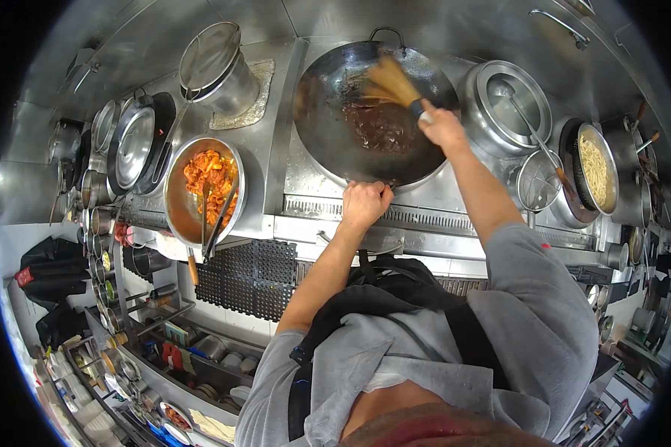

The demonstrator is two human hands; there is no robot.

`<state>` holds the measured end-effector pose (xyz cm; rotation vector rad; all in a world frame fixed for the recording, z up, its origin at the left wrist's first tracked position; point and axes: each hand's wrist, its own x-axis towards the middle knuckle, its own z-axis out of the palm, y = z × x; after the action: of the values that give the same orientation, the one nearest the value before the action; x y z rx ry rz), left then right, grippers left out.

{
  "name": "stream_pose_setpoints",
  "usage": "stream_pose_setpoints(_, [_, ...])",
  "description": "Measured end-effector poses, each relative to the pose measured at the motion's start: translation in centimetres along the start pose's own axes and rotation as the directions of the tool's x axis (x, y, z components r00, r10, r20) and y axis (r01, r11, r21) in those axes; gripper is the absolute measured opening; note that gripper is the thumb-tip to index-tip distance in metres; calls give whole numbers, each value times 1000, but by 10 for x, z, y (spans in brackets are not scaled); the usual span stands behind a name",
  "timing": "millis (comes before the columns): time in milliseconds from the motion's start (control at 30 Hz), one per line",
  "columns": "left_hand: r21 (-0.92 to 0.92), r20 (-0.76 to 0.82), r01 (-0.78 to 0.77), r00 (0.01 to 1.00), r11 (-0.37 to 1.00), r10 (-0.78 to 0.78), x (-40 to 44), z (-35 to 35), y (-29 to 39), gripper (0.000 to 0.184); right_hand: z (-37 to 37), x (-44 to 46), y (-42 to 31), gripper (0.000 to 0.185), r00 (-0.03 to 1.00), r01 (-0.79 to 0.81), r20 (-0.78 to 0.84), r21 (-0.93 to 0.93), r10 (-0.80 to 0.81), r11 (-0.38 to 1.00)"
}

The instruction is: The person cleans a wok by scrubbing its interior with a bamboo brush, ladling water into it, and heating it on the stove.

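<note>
A bamboo wok brush point(394, 82) is in my right hand point(445, 130), its fingers wrapped round the dark-banded end. Motion blurs the bristles, which are over the far inner side of the large black wok point(328, 160). Dark brown liquid point(382, 128) lies in the bottom of the wok. At its near rim, my left hand point(365, 203) is closed, and the part it grips is hidden under the fingers. A loop handle point(387, 31) shows on the wok's far rim.
Left of the wok stands a steel bowl point(235, 212) of red-orange food with tongs and a wooden-handled utensil. A strainer point(211, 56) rests on a pot behind it. To the right are a pot with a ladle point(504, 89), a wire skimmer point(538, 182) and a pan of noodles point(595, 167).
</note>
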<state>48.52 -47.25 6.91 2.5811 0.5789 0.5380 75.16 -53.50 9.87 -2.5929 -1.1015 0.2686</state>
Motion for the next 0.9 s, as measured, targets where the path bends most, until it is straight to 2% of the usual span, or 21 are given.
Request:
stream_pose_setpoints(100, [-13,-12,-22,1000,1000,22,1,0,-1,26,4,2,-1,58,995,14,-101,-28,-17,1000])
stream_pose_setpoints(167, [-9,-20,-23,1000,1000,23,2,1,-1,26,19,-5,-29,63,993,-72,-79,141,83,987])
stream_pose_setpoints(233, [-4,-21,-36,999,999,36,1,2,-1,26,20,-28,-62,63,994,-54,101,156,39,986])
stream_pose_setpoints(300, [7,-33,-36,999,999,36,1,3,-1,27,43,-51,-72,64,986,114,95,208,-136,971])
stream_pose_setpoints(333, [8,-33,-46,998,999,46,4,3,0,27,39,-57,-68,64,988,111,86,209,-131,972])
stream_pose_setpoints(400, [1,-27,-12,1000,1000,12,2,2,0,26,25,-72,-50,62,958,237,122,168,-259,957])
stream_pose_setpoints(433, [-1,-26,-18,1000,1000,18,1,-1,1,26,17,-66,-29,63,952,209,185,193,-245,959])
stream_pose_setpoints(500, [-22,-19,-8,1000,1000,7,0,-8,2,26,-7,-55,4,64,971,158,165,82,-170,984])
stream_pose_setpoints(600, [-48,1,-2,1000,999,2,-1,-11,0,26,-35,-39,22,61,991,112,71,-26,-110,993])
stream_pose_setpoints(667, [-50,-9,-16,1000,999,15,-1,-11,-1,26,-35,-25,29,55,986,107,-124,-18,-108,994])
stream_pose_setpoints(700, [-52,-13,-31,999,998,30,-1,-11,-2,26,-31,-18,22,55,986,114,-121,-15,-115,993])
stream_pose_setpoints(767, [-52,-7,-21,1000,998,21,-3,-12,-2,26,-20,-8,-7,58,993,-112,-48,-8,111,994])
stream_pose_setpoints(833, [-51,1,-21,1000,998,21,-1,-14,-3,26,7,-11,-30,59,993,-43,111,32,39,999])
stream_pose_setpoints(900, [-40,9,-28,1000,999,29,-2,-14,-2,25,31,-29,-55,62,989,42,136,65,-50,997])
